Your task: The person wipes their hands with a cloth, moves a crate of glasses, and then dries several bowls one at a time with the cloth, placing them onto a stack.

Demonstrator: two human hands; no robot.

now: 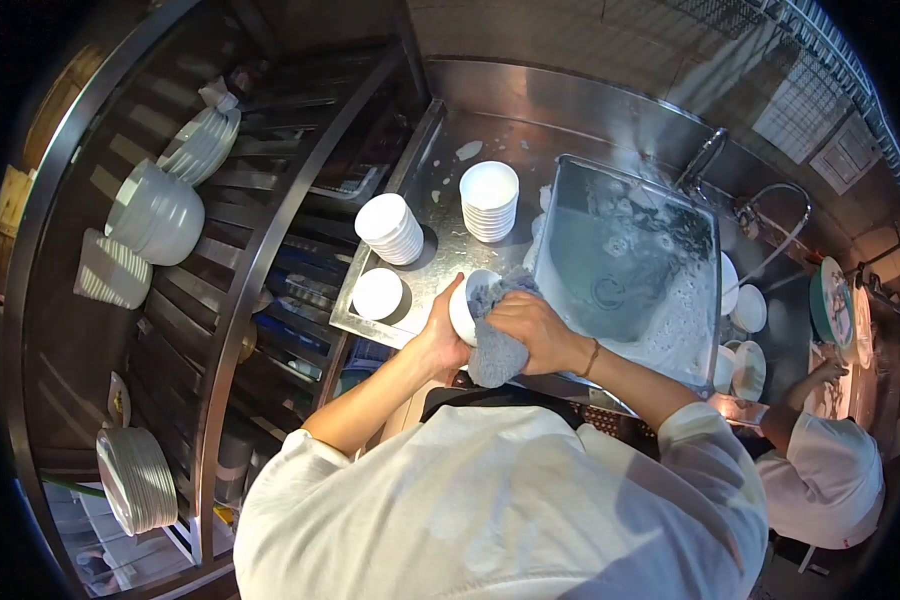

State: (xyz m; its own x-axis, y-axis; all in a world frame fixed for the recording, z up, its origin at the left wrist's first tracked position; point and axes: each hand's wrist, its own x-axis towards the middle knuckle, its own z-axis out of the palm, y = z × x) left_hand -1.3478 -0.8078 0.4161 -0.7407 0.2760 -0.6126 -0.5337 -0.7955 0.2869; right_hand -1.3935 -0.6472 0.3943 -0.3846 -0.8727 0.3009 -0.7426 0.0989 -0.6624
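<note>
My left hand (444, 332) is wrapped round the outside of a white bowl (462, 312), which is tilted with its opening toward the right. A grey cloth (498, 352) is bunched in my right hand (532, 330), pressed at the bowl's opening and hanging below it. Two stacks of white bowls, one at the left (390, 230) and one further back (489, 202), stand on the metal counter (442, 215). Near the counter's front left corner sits a single white bowl (377, 294).
Right of the counter is a sink (625, 250) of soapy water, with a faucet (702, 160) behind. A slatted rack (270, 240) at the left holds stacked plates (137, 480) and bowls (155, 213). A co-worker (825, 470) is at the far right.
</note>
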